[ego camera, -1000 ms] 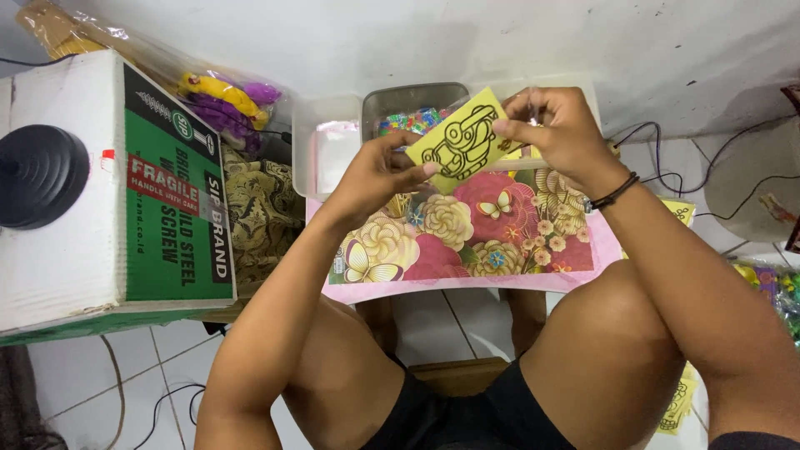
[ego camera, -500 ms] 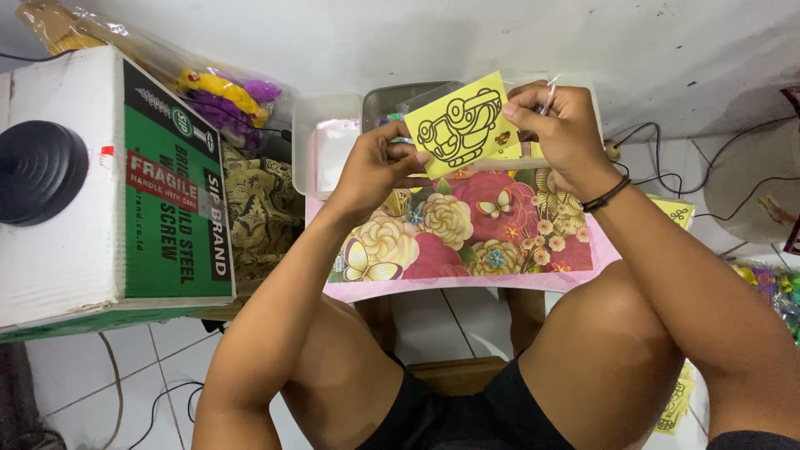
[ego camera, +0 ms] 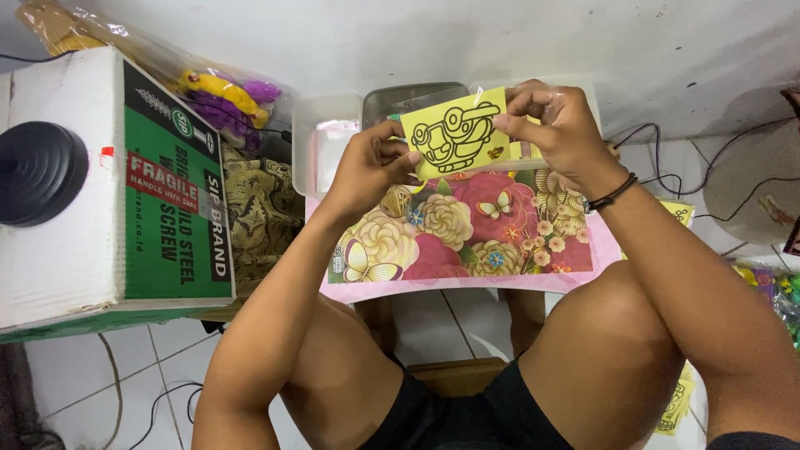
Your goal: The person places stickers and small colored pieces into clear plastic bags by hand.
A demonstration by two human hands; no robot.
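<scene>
Both my hands hold a small yellow card (ego camera: 455, 132) with a black outline drawing, raised above a floral-patterned board (ego camera: 467, 229). My left hand (ego camera: 369, 162) pinches the card's lower left edge. My right hand (ego camera: 557, 125), with a dark band at the wrist, grips the card's upper right corner. A thin clear wrapper seems to sit around the card. The floral board rests across my knees.
A clear plastic tray (ego camera: 321, 137) and a dark container (ego camera: 412, 98) sit behind the card by the white wall. A white and green cardboard box (ego camera: 117, 183) with a black round object (ego camera: 37, 171) stands left. Patterned cloth (ego camera: 258, 212), a bag of colourful items (ego camera: 221, 96) and cables (ego camera: 667, 175) lie around.
The yellow card has been lifted and turned more upright and square toward me. My right hand has shifted from the card's top to its right corner.
</scene>
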